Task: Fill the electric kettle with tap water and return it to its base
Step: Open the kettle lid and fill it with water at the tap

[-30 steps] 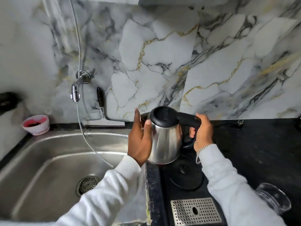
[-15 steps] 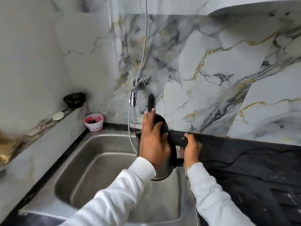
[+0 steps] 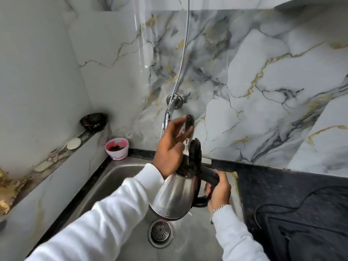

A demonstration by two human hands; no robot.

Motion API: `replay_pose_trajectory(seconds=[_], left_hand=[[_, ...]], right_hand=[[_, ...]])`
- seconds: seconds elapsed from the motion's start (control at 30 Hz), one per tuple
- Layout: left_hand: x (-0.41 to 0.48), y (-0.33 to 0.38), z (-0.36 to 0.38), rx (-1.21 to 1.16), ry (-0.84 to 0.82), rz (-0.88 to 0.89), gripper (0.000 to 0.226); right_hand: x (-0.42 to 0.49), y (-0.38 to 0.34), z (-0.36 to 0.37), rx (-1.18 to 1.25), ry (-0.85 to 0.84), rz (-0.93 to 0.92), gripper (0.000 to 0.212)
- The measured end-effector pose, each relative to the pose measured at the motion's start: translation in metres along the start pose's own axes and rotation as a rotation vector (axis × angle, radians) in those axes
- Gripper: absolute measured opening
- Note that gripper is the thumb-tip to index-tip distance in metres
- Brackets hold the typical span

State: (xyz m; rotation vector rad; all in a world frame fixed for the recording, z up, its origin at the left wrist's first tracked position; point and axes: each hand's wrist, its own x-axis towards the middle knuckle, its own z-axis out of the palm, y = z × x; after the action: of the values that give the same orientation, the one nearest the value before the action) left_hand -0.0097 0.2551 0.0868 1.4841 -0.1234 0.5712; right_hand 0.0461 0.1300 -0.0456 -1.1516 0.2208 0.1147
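Note:
The steel electric kettle (image 3: 176, 196) hangs tilted over the sink (image 3: 113, 187), above the drain (image 3: 161, 233). Its black lid (image 3: 194, 154) stands flipped up. My right hand (image 3: 219, 193) is shut on the kettle's black handle. My left hand (image 3: 172, 146) is raised just above the kettle's mouth with fingers spread, close to the chrome wall tap (image 3: 170, 110) and its black lever (image 3: 188, 123). No water is seen running. The kettle's base is out of view.
A white cup with red residue (image 3: 117, 148) stands at the sink's back left corner. A dark bowl (image 3: 93, 121) and soap pieces lie on the left ledge. Black countertop (image 3: 293, 204) extends to the right. A thin hose (image 3: 185, 44) runs up the marble wall.
The kettle was carried left from its base to over the sink. Its lid is now flipped up, and my left hand has left the kettle and risen toward the tap.

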Motion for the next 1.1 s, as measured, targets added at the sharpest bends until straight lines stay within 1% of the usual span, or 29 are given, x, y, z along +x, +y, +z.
replay_pose_trajectory(seconds=[0.07, 0.13, 0.2, 0.27, 0.4, 0.43, 0.47, 0.5, 0.57, 0.63, 0.67, 0.73, 0.8, 0.83, 0.9, 0.97, 1.0, 1.03, 1.1], left_hand=[[0.017, -0.003, -0.015, -0.023, 0.064, -0.063, 0.066], [0.028, -0.013, -0.026, 0.070, 0.085, -0.078, 0.066], [0.034, -0.026, -0.034, 0.213, 0.074, -0.104, 0.067], [0.031, -0.037, -0.040, 0.428, 0.059, -0.067, 0.060], [0.013, -0.065, -0.055, 1.016, 0.066, 0.057, 0.038], [0.007, -0.071, -0.057, 1.100, 0.061, 0.059, 0.037], [0.002, -0.076, -0.058, 1.134, 0.047, 0.054, 0.039], [-0.003, -0.079, -0.056, 1.127, 0.030, 0.043, 0.041], [-0.013, -0.084, -0.049, 1.021, 0.013, 0.003, 0.045], [-0.019, -0.084, -0.041, 0.907, 0.052, -0.028, 0.047], [-0.020, -0.083, -0.037, 0.870, 0.070, -0.030, 0.044], [-0.023, -0.078, -0.027, 0.781, 0.043, 0.026, 0.033], [-0.023, -0.069, -0.011, 0.619, 0.003, 0.125, 0.037], [-0.022, -0.064, -0.004, 0.550, 0.020, 0.161, 0.042], [-0.018, -0.058, 0.003, 0.490, 0.154, 0.172, 0.049], [-0.015, -0.060, -0.005, 0.537, 0.322, 0.111, 0.052], [-0.016, -0.065, -0.013, 0.623, 0.360, 0.036, 0.052], [-0.019, -0.071, -0.023, 0.761, 0.350, -0.064, 0.053], [-0.029, -0.083, -0.038, 1.029, 0.246, -0.238, 0.059]], right_hand=[[0.009, 0.004, 0.007, 0.043, -0.003, 0.043, 0.037], [0.016, 0.007, 0.014, 0.075, -0.006, 0.075, 0.039], [0.024, 0.011, 0.020, 0.098, -0.002, 0.101, 0.040], [0.031, 0.013, 0.025, 0.120, -0.001, 0.105, 0.039], [0.046, 0.014, 0.031, 0.089, 0.004, 0.054, 0.040], [0.048, 0.014, 0.031, 0.070, 0.009, 0.040, 0.039], [0.051, 0.015, 0.031, 0.050, 0.016, 0.032, 0.038], [0.053, 0.016, 0.030, 0.028, 0.021, 0.028, 0.037], [0.055, 0.020, 0.027, -0.016, 0.022, 0.018, 0.035], [0.056, 0.023, 0.025, -0.043, 0.012, 0.007, 0.033], [0.056, 0.023, 0.024, -0.055, 0.010, 0.005, 0.032], [0.056, 0.024, 0.024, -0.084, 0.008, -0.003, 0.030], [0.054, 0.025, 0.026, -0.117, -0.011, -0.001, 0.030], [0.053, 0.027, 0.027, -0.133, -0.018, 0.004, 0.031], [0.049, 0.032, 0.027, -0.134, -0.015, 0.015, 0.031], [0.047, 0.036, 0.025, -0.104, -0.008, 0.009, 0.032], [0.047, 0.037, 0.023, -0.100, -0.007, -0.002, 0.033], [0.047, 0.038, 0.022, -0.104, -0.008, -0.014, 0.035], [0.047, 0.040, 0.021, -0.100, -0.012, -0.029, 0.037]])
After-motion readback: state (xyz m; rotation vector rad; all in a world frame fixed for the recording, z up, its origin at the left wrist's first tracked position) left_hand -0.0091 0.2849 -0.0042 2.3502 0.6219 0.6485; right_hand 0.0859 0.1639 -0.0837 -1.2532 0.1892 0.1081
